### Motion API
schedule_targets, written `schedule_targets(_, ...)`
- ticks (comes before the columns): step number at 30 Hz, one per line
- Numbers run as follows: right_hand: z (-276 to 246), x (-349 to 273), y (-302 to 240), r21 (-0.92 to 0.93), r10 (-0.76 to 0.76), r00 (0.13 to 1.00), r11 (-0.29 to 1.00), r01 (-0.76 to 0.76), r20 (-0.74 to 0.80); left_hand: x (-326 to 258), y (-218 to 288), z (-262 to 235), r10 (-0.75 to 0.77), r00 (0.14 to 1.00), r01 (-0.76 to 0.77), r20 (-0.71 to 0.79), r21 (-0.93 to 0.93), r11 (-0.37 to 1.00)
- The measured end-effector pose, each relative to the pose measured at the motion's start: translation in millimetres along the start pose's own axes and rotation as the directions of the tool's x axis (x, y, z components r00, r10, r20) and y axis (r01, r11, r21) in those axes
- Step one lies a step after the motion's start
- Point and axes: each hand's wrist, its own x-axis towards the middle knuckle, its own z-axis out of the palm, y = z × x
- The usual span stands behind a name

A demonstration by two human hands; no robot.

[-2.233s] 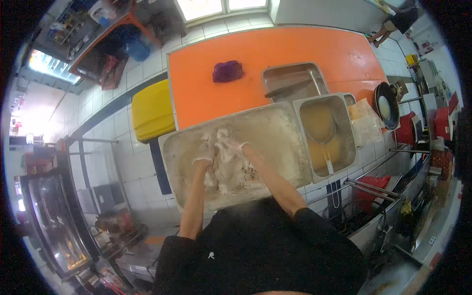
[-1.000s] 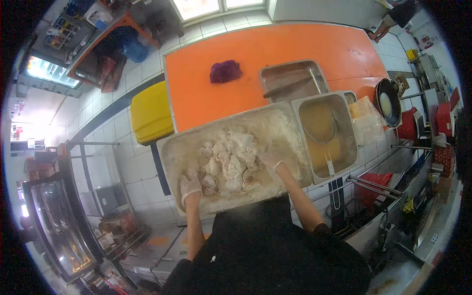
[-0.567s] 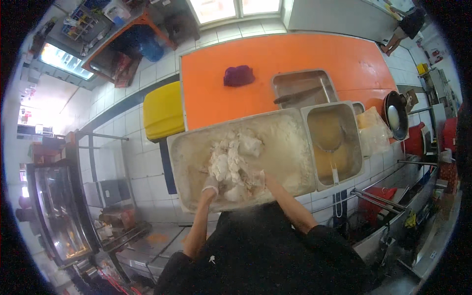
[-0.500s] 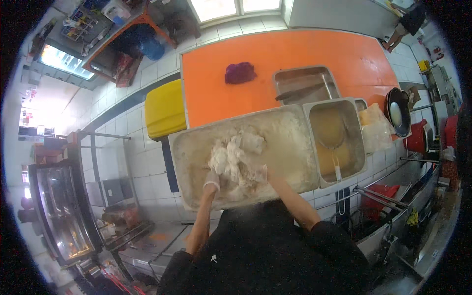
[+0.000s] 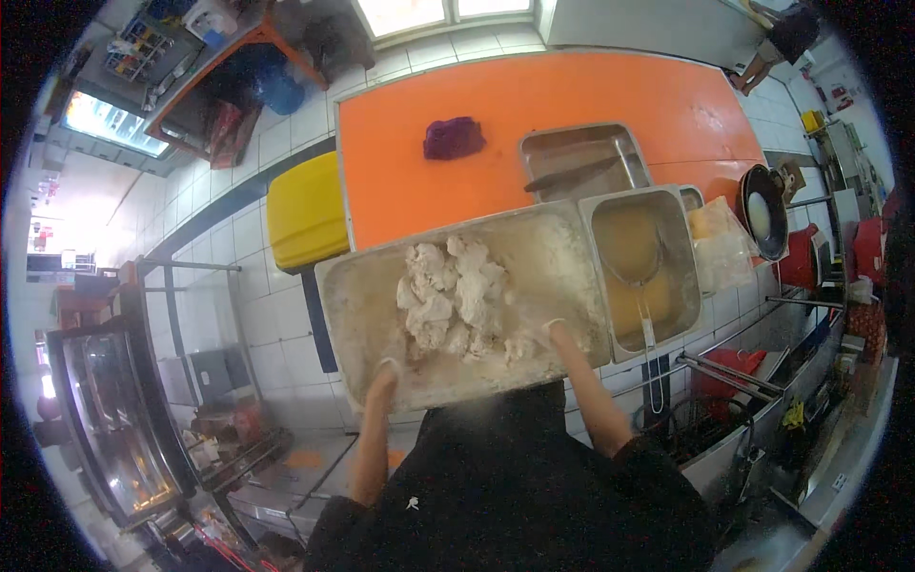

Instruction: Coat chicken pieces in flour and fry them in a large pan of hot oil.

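Observation:
Several flour-coated pieces, apparently raw chicken [image 5: 453, 296], are heaped at the left middle of a large metal tray [image 5: 334, 315] of flour [image 5: 548, 257]. My left hand [image 5: 388, 357], pale with flour or a thin glove, is at the tray's near left, just beside the heap. On the heap's right, my right hand [image 5: 536, 319] is low over the flour, apart from most of the pieces. Both hands are smeared by motion and their fingers blend into the flour, so their closure is unclear.
Right of the tray, a metal pan [image 5: 693, 305] holds cloudy yellowish liquid and a long-handled strainer [image 5: 649, 338]. Beyond lie a shallow metal tray [image 5: 581, 143], a purple cloth [image 5: 454, 138] and the orange tabletop [image 5: 381, 181]. A yellow bin [image 5: 307, 210] stands left; a person [image 5: 791, 38] is far right.
My hands have moved apart from the heap, the left one to the left and the right one to the right. The pieces lie looser and more spread out. The view has shifted slightly.

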Motion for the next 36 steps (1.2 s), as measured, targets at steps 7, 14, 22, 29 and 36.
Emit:
schedule_targets(7,54.1,45.9,-21.9,0.183,-0.063,0.987,0.982,0.035,0.148,41.9,29.0,63.6,0.515,0.853,-0.408,0.079,-0.514,0.754)
schedule_targets(14,-40.2,14.8,-51.9,0.217,-0.217,0.976,0.954,0.205,0.032,-55.4,153.2,29.2,0.601,0.796,-0.584,-0.066,-0.342,0.736)
schedule_targets(22,4.8,96.8,16.4,-0.447,-0.311,0.946,0.861,0.242,-0.089,47.8,143.9,-8.6,0.426,0.884,-0.253,-0.194,0.567,0.784)
schedule_targets(29,8.2,73.6,-96.7,-0.153,0.097,0.989,0.985,-0.078,0.116,118.3,61.9,55.7,0.673,0.675,-0.403,-0.302,0.613,0.679)
schedule_targets(36,-54.7,23.8,-19.1,-0.019,-0.018,0.985,1.000,0.022,0.174,32.5,81.7,24.5,0.402,0.916,-0.402,-0.019,-0.067,0.913)
